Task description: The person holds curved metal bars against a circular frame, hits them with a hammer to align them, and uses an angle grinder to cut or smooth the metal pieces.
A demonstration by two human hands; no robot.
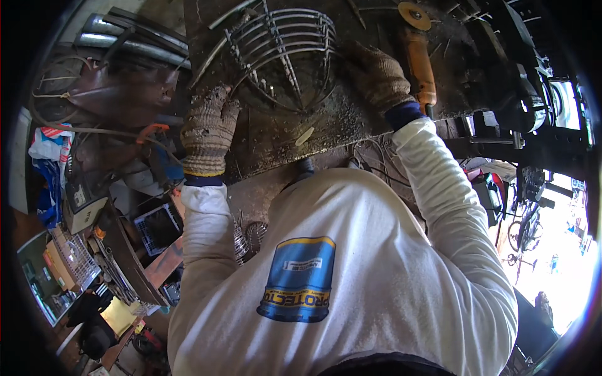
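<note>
A curved metal-rod frame (282, 47), shaped like a shallow cage with several cross bars, lies on the dark, grimy workbench (263, 144). At its left side, my left hand (210, 128), in a dirty knitted glove, has its fingers bent round the end of a thin rod of the frame. My right hand (384, 78), gloved the same way, is at the frame's right side. Its fingertips fade into shadow, so their grip is hidden. Just right of that hand lies an orange angle grinder (420, 66) with a round tan disc (414, 16).
A small pale sliver (304, 136) and gritty debris lie near the bench's front edge. Metal tubes (128, 41) rest at the far left, above a cable with an orange clamp (152, 132). Cluttered shelves stand left; dark machinery (495, 81) stands right. Cables hang below the bench.
</note>
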